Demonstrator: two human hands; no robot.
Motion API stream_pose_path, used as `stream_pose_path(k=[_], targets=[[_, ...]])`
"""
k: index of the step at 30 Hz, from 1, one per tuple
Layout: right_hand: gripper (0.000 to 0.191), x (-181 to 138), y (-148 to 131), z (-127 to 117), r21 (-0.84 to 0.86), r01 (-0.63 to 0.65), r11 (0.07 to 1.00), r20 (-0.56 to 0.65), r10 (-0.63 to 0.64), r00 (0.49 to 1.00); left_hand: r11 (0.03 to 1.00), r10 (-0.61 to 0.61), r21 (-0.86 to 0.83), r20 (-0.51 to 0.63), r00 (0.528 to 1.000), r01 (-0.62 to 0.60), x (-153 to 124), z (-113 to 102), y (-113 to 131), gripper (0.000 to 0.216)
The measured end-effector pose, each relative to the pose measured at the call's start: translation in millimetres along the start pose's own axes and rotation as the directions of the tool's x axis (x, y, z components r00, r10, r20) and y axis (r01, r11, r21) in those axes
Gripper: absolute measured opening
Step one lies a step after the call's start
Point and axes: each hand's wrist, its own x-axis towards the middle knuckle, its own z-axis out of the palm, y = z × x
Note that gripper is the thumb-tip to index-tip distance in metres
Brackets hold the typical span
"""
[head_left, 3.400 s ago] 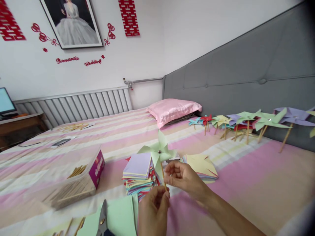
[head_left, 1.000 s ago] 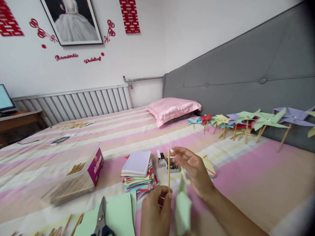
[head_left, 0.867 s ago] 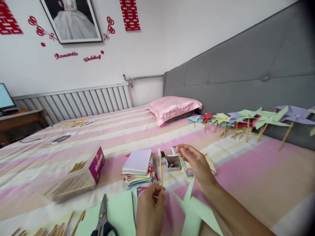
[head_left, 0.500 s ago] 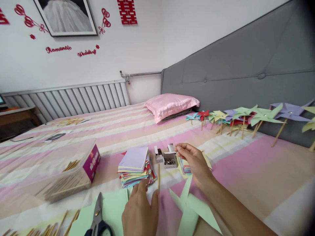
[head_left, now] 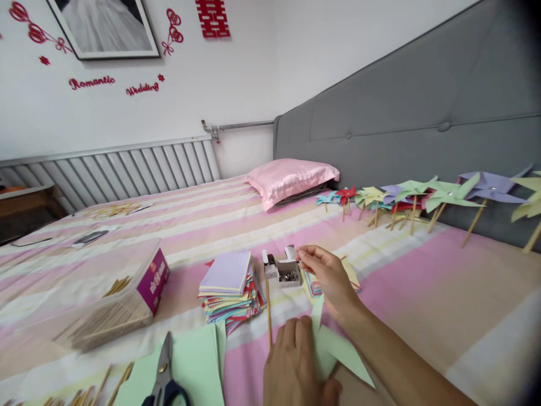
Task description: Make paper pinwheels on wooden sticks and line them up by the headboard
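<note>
A light green paper pinwheel lies in front of me, its left blades covered by my left hand. The fingers of that hand are together and bent over the paper, with the thumb at its right side. My right hand is raised beyond the pinwheel, thumb and forefinger pinched; whatever is between them is too small to make out. Just left of those fingertips stands an open small box of shiny metal pins. A thin wooden stick lies beside my left hand.
Left of the stick sits a stack of coloured paper squares. Scissors rest on green sheets. A clear plastic tub holds sticks. Finished pinwheels stand along the grey headboard, near a pink pillow.
My left hand has moved right, from beside the paper stack onto the green pinwheel. My right hand keeps its pinch near the pin box. The view has shifted slightly.
</note>
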Motion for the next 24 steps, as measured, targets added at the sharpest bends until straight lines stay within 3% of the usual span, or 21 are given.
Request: stream_pose_path(k=[3, 7, 9, 15, 20, 24], targets=[[0.018, 0, 0, 0, 0.0, 0.007, 1.0, -0.015, -0.007, 1.0, 0.995, -0.007, -0.101, 0.016, 1.0, 0.008, 0, -3, -9, 0.052], [0.019, 0, -1, 1, -0.002, 0.015, 1.0, -0.02, -0.015, 1.0, 0.973, 0.01, -0.226, -0.106, 0.994, -0.034, 4, -10, -22, 0.029], [0.019, -1, -1, 1, -0.005, 0.016, 1.0, -0.007, -0.016, 1.0, 0.957, -0.007, -0.288, -0.128, 0.992, -0.03, 7, -13, -25, 0.028], [0.017, -6, -3, 4, -0.019, 0.028, 0.999, 0.065, -0.027, 0.998, 0.869, -0.098, -0.491, -0.063, 0.993, 0.055, 8, -15, -29, 0.022], [0.018, -7, 0, 6, -0.022, 0.027, 0.999, 0.06, -0.026, 0.998, 0.947, -0.043, -0.319, -0.057, 0.997, 0.023, 6, -16, -37, 0.047], [0.019, -6, -1, 4, -0.017, 0.028, 0.999, 0.042, -0.028, 0.999, 0.983, 0.114, -0.126, -0.156, 0.981, -0.134, 0, -31, -37, 0.04]])
